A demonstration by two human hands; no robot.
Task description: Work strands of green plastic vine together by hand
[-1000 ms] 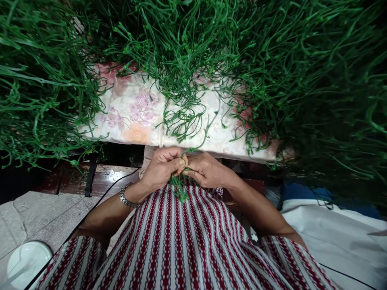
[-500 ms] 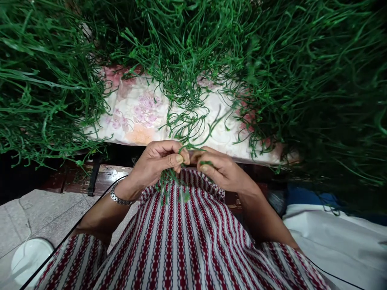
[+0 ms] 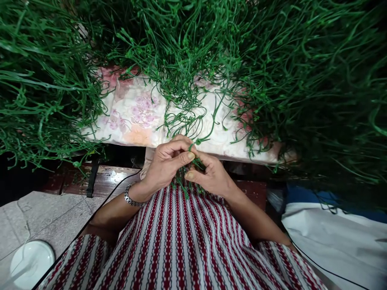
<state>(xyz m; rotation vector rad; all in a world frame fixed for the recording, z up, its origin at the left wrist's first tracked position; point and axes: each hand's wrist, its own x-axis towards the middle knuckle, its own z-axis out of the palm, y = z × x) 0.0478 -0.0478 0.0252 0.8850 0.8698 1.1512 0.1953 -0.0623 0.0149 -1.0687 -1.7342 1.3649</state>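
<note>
My left hand (image 3: pixel 171 163) is closed, thumb against the fingers, on slender green plant stems (image 3: pixel 182 186) that hang below it over the striped shirt. My right hand (image 3: pixel 210 175) meets it at the fingertips, closed on the same stems. One longer green stem (image 3: pixel 214 114) rises from between the hands, with a knot-like joint (image 3: pixel 198 141) just above the fingers. Whether the stems are real or artificial I cannot tell. Loose thin stems (image 3: pixel 187 121) lie on the flowered cloth (image 3: pixel 142 106) beyond my hands.
Large heaps of green stems fill the left (image 3: pixel 45 88), the back (image 3: pixel 187 32) and the right (image 3: pixel 302 80). A reddish-brown wooden bench (image 3: pixel 113 177) runs below the cloth. A round white base (image 3: pixel 32 262) stands on the floor at left; white fabric (image 3: pixel 332 237) lies at right.
Both hands have drawn closer, now touching at the fingertips; the left has shifted right. The long stem now points more upright, and its joint shows above the fingers.
</note>
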